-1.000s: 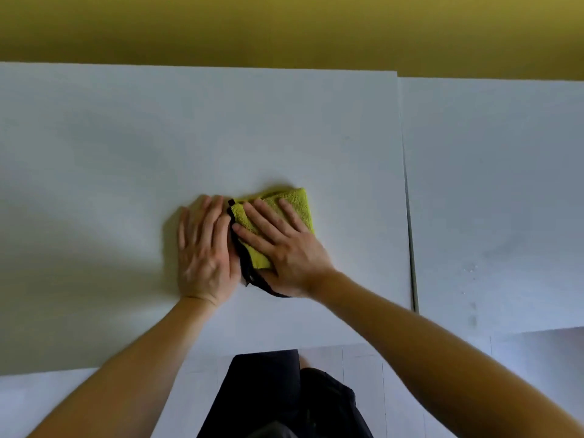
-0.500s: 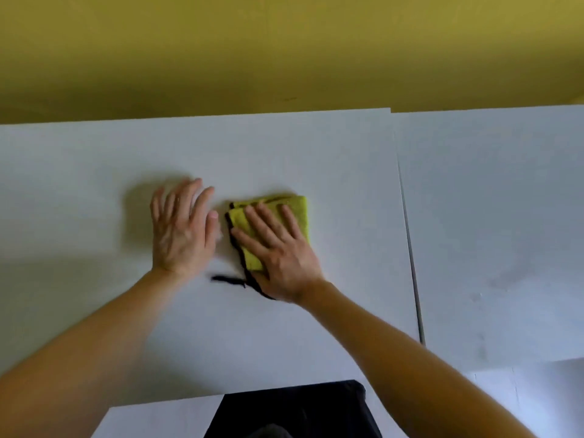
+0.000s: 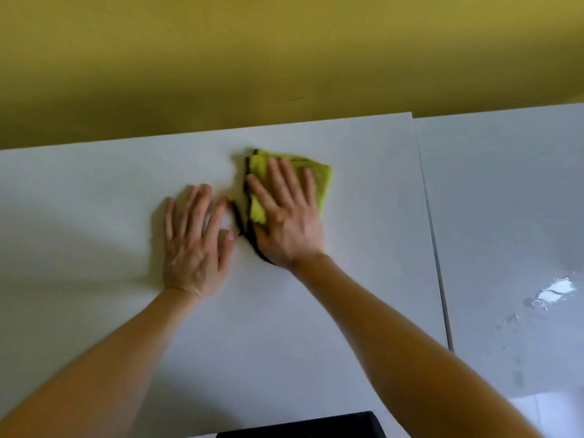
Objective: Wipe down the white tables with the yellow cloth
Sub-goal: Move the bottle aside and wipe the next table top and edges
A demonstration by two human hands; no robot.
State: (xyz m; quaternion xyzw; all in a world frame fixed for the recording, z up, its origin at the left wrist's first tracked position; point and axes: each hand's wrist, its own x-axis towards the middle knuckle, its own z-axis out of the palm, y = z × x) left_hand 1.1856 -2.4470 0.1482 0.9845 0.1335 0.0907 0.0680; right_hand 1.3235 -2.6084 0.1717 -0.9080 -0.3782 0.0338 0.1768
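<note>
A folded yellow cloth (image 3: 319, 178) with a black hem lies near the far edge of the left white table (image 3: 94, 216). My right hand (image 3: 286, 216) presses flat on the cloth with straight, spread fingers and covers most of it. Just left of the cloth, my left hand (image 3: 194, 245) lies flat on the bare tabletop, its thumb close to the black hem. A second white table (image 3: 505, 200) adjoins on the right.
A narrow dark seam (image 3: 434, 248) separates the two tables. Wet streaks and drops (image 3: 550, 292) glisten on the right table. A yellow wall (image 3: 284, 58) rises right behind the tables' far edges. Dark clothing (image 3: 300, 426) shows at the near edge.
My right hand has pushed the cloth away from me toward the table's far edge. My left hand has come back beside the cloth. The view has tilted up, showing more wall.
</note>
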